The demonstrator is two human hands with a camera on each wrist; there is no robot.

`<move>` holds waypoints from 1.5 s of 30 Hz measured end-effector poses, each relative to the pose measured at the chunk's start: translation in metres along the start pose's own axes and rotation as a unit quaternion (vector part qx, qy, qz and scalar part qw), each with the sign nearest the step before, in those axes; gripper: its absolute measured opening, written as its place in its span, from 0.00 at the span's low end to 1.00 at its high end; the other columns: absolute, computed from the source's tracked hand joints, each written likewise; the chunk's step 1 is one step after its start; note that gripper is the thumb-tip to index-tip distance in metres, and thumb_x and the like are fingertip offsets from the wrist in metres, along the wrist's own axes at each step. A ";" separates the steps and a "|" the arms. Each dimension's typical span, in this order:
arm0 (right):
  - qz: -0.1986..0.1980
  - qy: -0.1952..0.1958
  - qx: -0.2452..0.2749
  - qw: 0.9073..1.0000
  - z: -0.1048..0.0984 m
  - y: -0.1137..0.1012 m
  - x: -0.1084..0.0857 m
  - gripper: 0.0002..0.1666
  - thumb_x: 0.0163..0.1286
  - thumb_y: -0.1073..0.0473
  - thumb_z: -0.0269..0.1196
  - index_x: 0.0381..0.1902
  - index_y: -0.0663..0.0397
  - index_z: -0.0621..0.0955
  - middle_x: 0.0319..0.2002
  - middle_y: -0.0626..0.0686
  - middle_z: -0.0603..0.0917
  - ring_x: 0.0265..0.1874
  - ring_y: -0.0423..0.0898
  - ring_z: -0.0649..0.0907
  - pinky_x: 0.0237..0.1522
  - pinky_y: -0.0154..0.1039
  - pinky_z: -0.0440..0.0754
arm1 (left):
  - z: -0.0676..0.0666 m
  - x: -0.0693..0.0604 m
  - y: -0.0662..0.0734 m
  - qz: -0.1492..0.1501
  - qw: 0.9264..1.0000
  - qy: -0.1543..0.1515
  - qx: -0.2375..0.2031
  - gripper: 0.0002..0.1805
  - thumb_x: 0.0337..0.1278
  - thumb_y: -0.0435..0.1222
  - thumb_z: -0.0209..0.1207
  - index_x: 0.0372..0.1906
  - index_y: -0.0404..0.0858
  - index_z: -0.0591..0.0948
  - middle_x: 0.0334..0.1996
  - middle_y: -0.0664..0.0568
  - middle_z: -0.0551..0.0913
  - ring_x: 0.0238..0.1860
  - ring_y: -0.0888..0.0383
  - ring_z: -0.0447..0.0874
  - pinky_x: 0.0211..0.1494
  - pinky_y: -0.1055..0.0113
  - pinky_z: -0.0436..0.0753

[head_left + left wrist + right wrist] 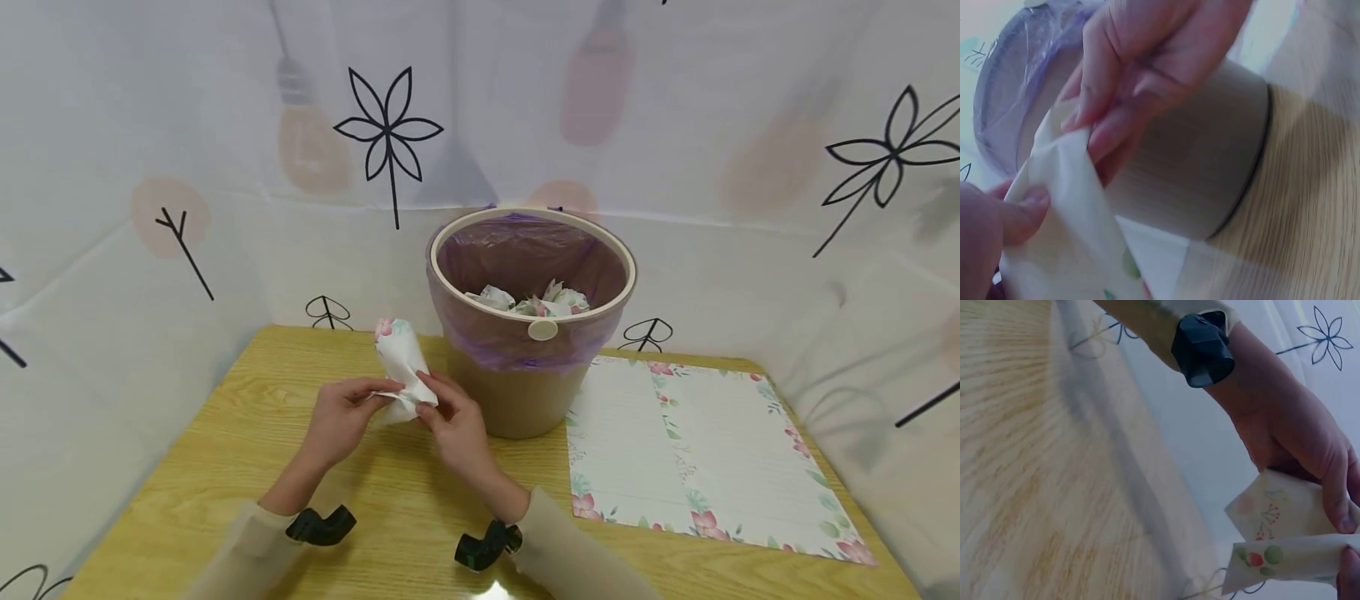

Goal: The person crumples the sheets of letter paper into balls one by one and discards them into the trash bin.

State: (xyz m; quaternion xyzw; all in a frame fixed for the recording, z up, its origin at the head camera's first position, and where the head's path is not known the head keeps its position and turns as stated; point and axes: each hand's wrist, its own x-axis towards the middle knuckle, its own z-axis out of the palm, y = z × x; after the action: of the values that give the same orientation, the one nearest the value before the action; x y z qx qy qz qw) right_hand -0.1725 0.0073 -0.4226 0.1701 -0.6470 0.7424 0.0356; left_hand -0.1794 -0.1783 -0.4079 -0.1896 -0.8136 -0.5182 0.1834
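Both hands hold one folded sheet of white paper with a floral print point(406, 354) above the wooden table, left of the bin. The left hand point(345, 417) pinches its lower left edge between thumb and fingers. On the other side, the right hand point(457, 429) pinches the paper close to the left fingertips. In the left wrist view the paper point(1066, 206) lies between the right hand point(1147, 69) and the left thumb point(1025, 215). Printed berries and leaves show on the paper point(1291, 512) in the right wrist view, beside the left hand point(1304, 425).
A beige bin point(517, 404) with a purple liner stands at the table's back, crumpled floral paper point(558, 302) inside. Flat floral sheets point(738, 450) lie on the table point(225, 467) to the right. Patterned cloth point(225, 108) hangs behind and at the sides.
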 end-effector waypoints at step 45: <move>0.101 -0.005 0.158 0.982 0.005 -0.002 0.000 0.28 0.69 0.77 0.58 0.67 0.68 0.72 0.62 0.63 0.74 0.47 0.49 0.83 0.52 0.59 0.80 | 0.011 0.003 0.015 -0.021 0.999 0.003 -0.037 0.27 0.48 0.30 0.73 0.56 0.42 0.80 0.62 0.48 0.68 0.62 0.50 0.63 0.53 0.45 0.75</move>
State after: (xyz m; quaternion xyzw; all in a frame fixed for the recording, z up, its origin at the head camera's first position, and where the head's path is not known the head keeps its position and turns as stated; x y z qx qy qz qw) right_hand -0.1707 0.0030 -0.4208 0.1113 -0.5358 0.8340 -0.0703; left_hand -0.1758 -0.1621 -0.3992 -0.1773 -0.7970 -0.5525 0.1674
